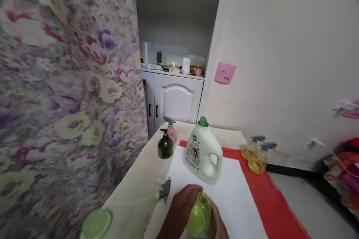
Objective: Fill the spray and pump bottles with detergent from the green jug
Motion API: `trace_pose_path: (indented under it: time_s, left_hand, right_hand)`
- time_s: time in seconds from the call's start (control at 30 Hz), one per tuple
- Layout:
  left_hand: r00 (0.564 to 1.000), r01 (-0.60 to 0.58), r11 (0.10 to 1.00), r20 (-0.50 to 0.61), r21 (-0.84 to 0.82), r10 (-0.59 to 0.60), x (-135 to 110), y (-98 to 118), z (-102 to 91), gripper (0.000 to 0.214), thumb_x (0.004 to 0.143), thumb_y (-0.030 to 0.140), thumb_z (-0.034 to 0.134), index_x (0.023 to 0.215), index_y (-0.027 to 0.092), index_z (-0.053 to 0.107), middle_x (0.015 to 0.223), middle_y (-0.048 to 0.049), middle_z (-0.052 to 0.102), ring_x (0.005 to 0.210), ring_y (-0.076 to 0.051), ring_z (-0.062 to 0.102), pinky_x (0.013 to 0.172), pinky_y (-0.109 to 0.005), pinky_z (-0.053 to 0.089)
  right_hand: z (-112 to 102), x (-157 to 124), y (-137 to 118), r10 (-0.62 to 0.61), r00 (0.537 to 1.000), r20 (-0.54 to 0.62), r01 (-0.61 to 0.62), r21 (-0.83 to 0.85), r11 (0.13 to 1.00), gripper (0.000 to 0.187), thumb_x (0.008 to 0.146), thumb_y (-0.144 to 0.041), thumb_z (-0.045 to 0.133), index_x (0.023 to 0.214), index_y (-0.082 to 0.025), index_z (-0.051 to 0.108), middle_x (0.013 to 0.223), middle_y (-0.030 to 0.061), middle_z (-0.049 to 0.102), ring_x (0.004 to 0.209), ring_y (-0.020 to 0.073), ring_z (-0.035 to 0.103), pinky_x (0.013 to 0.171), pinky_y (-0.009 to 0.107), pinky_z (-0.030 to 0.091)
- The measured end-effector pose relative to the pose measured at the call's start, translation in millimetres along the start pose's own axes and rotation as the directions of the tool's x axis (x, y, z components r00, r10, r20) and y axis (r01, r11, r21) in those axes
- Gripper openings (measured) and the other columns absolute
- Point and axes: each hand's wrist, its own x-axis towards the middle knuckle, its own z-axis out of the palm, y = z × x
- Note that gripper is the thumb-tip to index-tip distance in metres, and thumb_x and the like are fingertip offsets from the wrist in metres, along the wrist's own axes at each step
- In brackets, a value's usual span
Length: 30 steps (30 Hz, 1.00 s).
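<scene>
An open yellow-green spray bottle (199, 218), its mouth bare, stands upright at the near side of the white sheet. My left hand (181, 209) is closed around its upper left side, fingers reaching toward the neck. Along the bottle's right side wraps my right hand (219, 222), its fingers partly hidden behind the bottle. A grey trigger sprayer head (165, 190) lies to the left of my left hand. Just beyond my hands stands a large pale green detergent jug (202, 157) with a dark green piece (203, 121) at its mouth.
At the far left stand a dark green pump bottle (165, 147) and a pink spray bottle (172, 134). Two yellow spray bottles (256, 163) stand on the red cloth (259, 201) at right. A light green round lid or container (97, 224) is near left. A floral curtain (75, 101) borders the table.
</scene>
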Motion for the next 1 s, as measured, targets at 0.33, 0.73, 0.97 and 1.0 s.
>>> trace_pose_path:
  time_s: [0.33, 0.73, 0.97, 1.0]
  left_hand:
    - [0.969, 0.245, 0.549, -0.213, 0.799, -0.122, -6.5, -42.1, -64.7, 0.041, 0.085, 0.005, 0.036, 0.111, 0.014, 0.066, 0.112, -0.0158, 0.070, 0.104, -0.031, 0.064, 0.087, -0.044, 0.046]
    - [0.961, 0.267, 0.356, -0.222, 0.896, -0.162, -3.4, -31.6, -60.5, 0.041, 0.086, 0.005, 0.033, 0.100, 0.018, 0.069, 0.104, -0.0106, 0.072, 0.095, -0.023, 0.065, 0.080, -0.034, 0.042]
    - [0.975, 0.152, 0.518, -0.215, 0.842, 0.062, -9.9, -7.1, -59.8, 0.034, 0.092, 0.016, 0.034, 0.118, 0.019, 0.056, 0.120, -0.0101, 0.066, 0.111, -0.024, 0.058, 0.093, -0.036, 0.043]
    - [0.962, 0.102, 0.605, -0.233, 0.789, 0.142, -11.9, -3.3, -59.2, 0.032, 0.093, 0.022, 0.036, 0.120, 0.019, 0.054, 0.122, -0.0102, 0.064, 0.114, -0.023, 0.057, 0.095, -0.035, 0.043]
  right_hand:
    - [0.8, -1.4, 5.3, 0.034, 0.998, -0.047, -0.040, -0.131, 0.991, 0.087, 0.056, -0.033, 0.071, 0.137, -0.024, 0.041, 0.141, 0.0096, 0.055, 0.133, 0.0347, 0.046, 0.112, 0.047, 0.037]
    - [6.7, 1.6, -18.2, -0.021, 0.999, -0.046, 0.015, -0.124, 0.992, 0.082, 0.053, -0.023, 0.071, 0.131, -0.024, 0.048, 0.134, 0.0084, 0.060, 0.127, 0.0326, 0.052, 0.110, 0.044, 0.039]
    - [8.8, 0.1, -23.5, 0.006, 0.994, -0.106, -0.015, -0.092, 0.996, 0.081, 0.052, -0.023, 0.072, 0.130, -0.022, 0.048, 0.133, 0.0101, 0.061, 0.125, 0.0330, 0.053, 0.109, 0.046, 0.039]
    - [8.6, -0.2, -22.7, 0.005, 0.994, -0.112, -0.013, -0.072, 0.997, 0.081, 0.053, -0.026, 0.072, 0.130, -0.022, 0.047, 0.133, 0.0106, 0.061, 0.125, 0.0334, 0.054, 0.108, 0.046, 0.040]
